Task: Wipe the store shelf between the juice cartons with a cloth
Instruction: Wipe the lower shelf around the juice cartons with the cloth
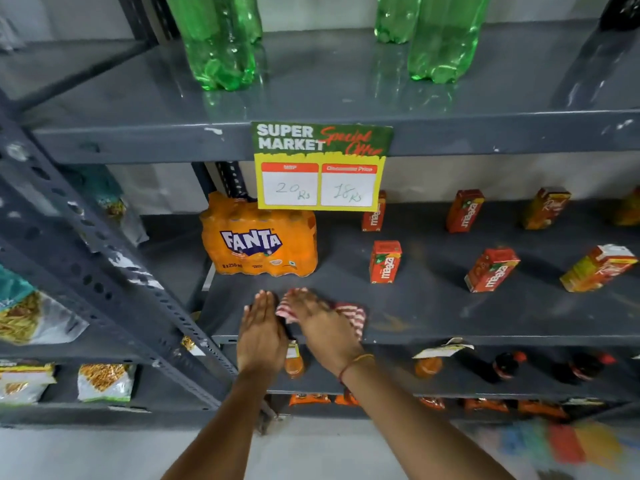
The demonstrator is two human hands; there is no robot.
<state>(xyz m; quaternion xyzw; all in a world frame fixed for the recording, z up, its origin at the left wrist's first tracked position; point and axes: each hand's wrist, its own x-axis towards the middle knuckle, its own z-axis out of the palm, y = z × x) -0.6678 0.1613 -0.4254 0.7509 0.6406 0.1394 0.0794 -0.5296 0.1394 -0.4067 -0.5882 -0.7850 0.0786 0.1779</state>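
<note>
A red-and-white striped cloth (353, 317) lies on the grey middle shelf (433, 306) near its front edge. My right hand (322, 327) presses flat on the cloth, fingers spread over it. Just left of it, my left hand (259, 330) rests flat on the shelf, fingers together, holding nothing. Red Maaza juice cartons stand apart farther back: one (385, 262) behind the cloth, another (491, 270) tilted to the right, two more (464, 211) at the rear. Yellow-red cartons (597, 268) stand at the far right.
An orange Fanta multipack (259, 242) sits just behind my hands at the shelf's left end. A price sign (320, 166) hangs from the upper shelf, which bears green bottles (221, 43). Small bottles (505, 367) stand on the shelf below. Snack bags (104, 381) fill the left rack.
</note>
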